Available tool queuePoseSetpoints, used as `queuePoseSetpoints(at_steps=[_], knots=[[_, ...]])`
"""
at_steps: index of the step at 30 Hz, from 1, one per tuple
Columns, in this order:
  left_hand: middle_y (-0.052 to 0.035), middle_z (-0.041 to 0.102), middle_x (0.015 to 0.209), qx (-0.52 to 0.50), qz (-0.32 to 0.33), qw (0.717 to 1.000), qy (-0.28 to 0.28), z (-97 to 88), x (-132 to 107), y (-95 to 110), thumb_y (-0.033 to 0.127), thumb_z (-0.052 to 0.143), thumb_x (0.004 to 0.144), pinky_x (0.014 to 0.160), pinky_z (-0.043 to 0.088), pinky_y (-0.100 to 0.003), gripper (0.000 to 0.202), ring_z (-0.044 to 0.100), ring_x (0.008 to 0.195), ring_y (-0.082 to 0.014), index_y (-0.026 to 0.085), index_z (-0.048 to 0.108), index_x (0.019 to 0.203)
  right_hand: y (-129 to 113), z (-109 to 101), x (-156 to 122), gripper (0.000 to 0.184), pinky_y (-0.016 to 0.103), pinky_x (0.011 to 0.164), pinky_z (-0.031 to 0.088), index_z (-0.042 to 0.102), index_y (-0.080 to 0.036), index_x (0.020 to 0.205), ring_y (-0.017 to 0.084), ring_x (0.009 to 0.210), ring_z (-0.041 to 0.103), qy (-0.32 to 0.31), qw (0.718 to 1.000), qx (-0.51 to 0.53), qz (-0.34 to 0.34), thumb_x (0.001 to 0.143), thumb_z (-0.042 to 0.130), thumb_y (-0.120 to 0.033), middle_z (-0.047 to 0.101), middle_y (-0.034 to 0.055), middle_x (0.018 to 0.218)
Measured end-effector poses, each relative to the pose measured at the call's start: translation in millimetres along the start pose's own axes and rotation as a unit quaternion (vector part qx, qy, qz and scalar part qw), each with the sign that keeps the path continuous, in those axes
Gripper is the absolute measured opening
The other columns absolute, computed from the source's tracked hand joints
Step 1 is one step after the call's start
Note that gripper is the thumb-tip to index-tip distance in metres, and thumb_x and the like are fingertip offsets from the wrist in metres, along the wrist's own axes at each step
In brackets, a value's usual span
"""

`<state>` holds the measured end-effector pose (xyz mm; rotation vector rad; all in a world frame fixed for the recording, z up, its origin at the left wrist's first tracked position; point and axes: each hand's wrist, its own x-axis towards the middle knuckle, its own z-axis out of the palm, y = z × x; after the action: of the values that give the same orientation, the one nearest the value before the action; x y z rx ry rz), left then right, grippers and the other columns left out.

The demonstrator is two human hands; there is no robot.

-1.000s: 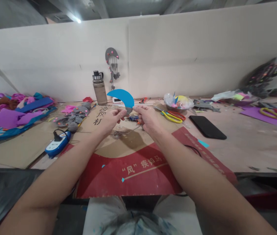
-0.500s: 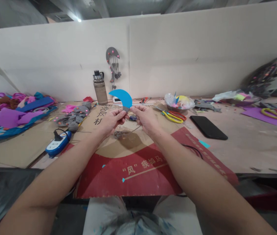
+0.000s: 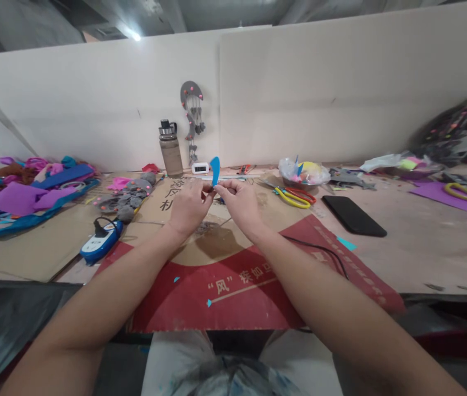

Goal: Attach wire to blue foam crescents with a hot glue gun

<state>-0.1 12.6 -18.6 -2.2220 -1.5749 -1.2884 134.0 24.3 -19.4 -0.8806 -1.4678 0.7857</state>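
Between my two hands, above the cardboard sheet, is a blue crescent-shaped cutout (image 3: 215, 168), turned so that only a narrow strip shows. My left hand (image 3: 191, 204) pinches its lower end with thumb and fingers. Right beside it, my right hand (image 3: 239, 204) has its thumb and fingertips closed on the same end. The fingertips of both hands meet, and the cutout's lower part is hidden behind them. Below the hands lies the brown and red cardboard (image 3: 233, 291) with small blue scraps on it.
A water bottle (image 3: 170, 151) and a small white clock (image 3: 200, 168) stand by the wall, near a hanging grey moon ornament (image 3: 192, 94). Yellow-handled scissors (image 3: 293, 199) and a black phone (image 3: 353, 215) lie right. Left are a blue power socket (image 3: 100, 243) and felt scraps (image 3: 14, 198).
The blue crescent has turned from facing me broadly to nearly edge-on. My left hand has rotated so its back shows more, and the hands have come closer together.
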Motion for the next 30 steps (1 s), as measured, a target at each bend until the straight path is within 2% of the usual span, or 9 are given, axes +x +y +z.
queuePoseSetpoints(at_steps=[6, 9, 11, 14, 17, 20, 25, 30], knots=[[-0.0035, 0.064, 0.071, -0.147, -0.113, 0.983, -0.004, -4.0, 3, 1, 0.037, 0.058, 0.078, 0.059, 0.041, -0.027, 0.02, 0.055, 0.061, -0.0147, 0.017, 0.062, 0.076, -1, -3, 0, 0.013, 0.026, 0.054, 0.03, 0.058, -0.02, 0.076, 0.01, 0.053, 0.038, 0.008, 0.996, -0.069, -0.056, 0.08, 0.053, -0.032, 0.042, -0.0048, 0.056], [-0.0033, 0.065, 0.069, -0.231, -0.167, 0.958, -0.025, -6.8, 6, 3, 0.036, 0.062, 0.075, 0.051, 0.041, -0.025, 0.02, 0.052, 0.053, -0.0118, 0.015, 0.063, 0.072, 0, -3, 0, 0.012, 0.025, 0.054, 0.03, 0.052, -0.021, 0.074, 0.01, 0.054, 0.039, 0.011, 0.996, -0.066, -0.062, 0.081, 0.052, -0.03, 0.044, -0.0046, 0.058], [-0.0044, 0.066, 0.072, -0.3, -0.194, 0.933, -0.04, -7.6, 7, 4, 0.034, 0.064, 0.073, 0.05, 0.043, -0.024, 0.02, 0.054, 0.056, -0.0117, 0.014, 0.063, 0.072, 0, -2, 0, 0.012, 0.025, 0.055, 0.032, 0.05, -0.021, 0.073, 0.01, 0.056, 0.04, 0.001, 0.996, -0.063, -0.059, 0.081, 0.052, -0.029, 0.047, -0.004, 0.061], [-0.0047, 0.066, 0.074, -0.409, -0.226, 0.882, -0.059, -5.6, 9, 3, 0.029, 0.067, 0.072, 0.056, 0.049, -0.025, 0.017, 0.059, 0.063, -0.0124, 0.013, 0.062, 0.072, 1, -3, 0, 0.012, 0.025, 0.058, 0.034, 0.05, -0.02, 0.073, 0.01, 0.058, 0.042, -0.006, 0.997, -0.06, -0.049, 0.081, 0.051, -0.029, 0.05, -0.0034, 0.063], [-0.0026, 0.064, 0.072, -0.499, -0.249, 0.828, -0.061, -1.8, 9, 1, 0.023, 0.07, 0.069, 0.07, 0.053, -0.028, 0.015, 0.061, 0.066, -0.0107, 0.012, 0.059, 0.069, 1, -4, 0, 0.011, 0.026, 0.061, 0.035, 0.051, -0.02, 0.074, 0.01, 0.06, 0.045, -0.004, 0.997, -0.064, -0.043, 0.081, 0.051, -0.028, 0.051, -0.0029, 0.064], [-0.0024, 0.064, 0.074, -0.555, -0.249, 0.792, -0.052, 0.5, 9, -1, 0.018, 0.071, 0.069, 0.082, 0.052, -0.032, 0.015, 0.063, 0.073, -0.0112, 0.011, 0.058, 0.069, 2, -4, 1, 0.011, 0.026, 0.061, 0.035, 0.052, -0.02, 0.074, 0.01, 0.06, 0.045, -0.004, 0.996, -0.07, -0.05, 0.081, 0.051, -0.028, 0.052, -0.0027, 0.065], [-0.0043, 0.065, 0.079, -0.567, -0.252, 0.783, -0.046, 1.5, 10, -6, 0.019, 0.07, 0.071, 0.087, 0.051, -0.036, 0.013, 0.063, 0.075, -0.0116, 0.01, 0.061, 0.074, 6, -3, 1, 0.013, 0.026, 0.062, 0.035, 0.053, -0.019, 0.074, 0.011, 0.062, 0.046, -0.029, 0.996, -0.064, -0.051, 0.081, 0.05, -0.03, 0.053, -0.0024, 0.066], [-0.0054, 0.067, 0.08, -0.564, -0.262, 0.783, -0.007, -0.6, 14, -11, 0.02, 0.065, 0.076, 0.083, 0.053, -0.029, 0.009, 0.064, 0.076, -0.0112, 0.011, 0.062, 0.076, 13, -1, 2, 0.019, 0.026, 0.063, 0.033, 0.055, -0.02, 0.066, 0.012, 0.063, 0.045, -0.075, 0.995, -0.058, -0.036, 0.081, 0.049, -0.03, 0.051, -0.0027, 0.062]])
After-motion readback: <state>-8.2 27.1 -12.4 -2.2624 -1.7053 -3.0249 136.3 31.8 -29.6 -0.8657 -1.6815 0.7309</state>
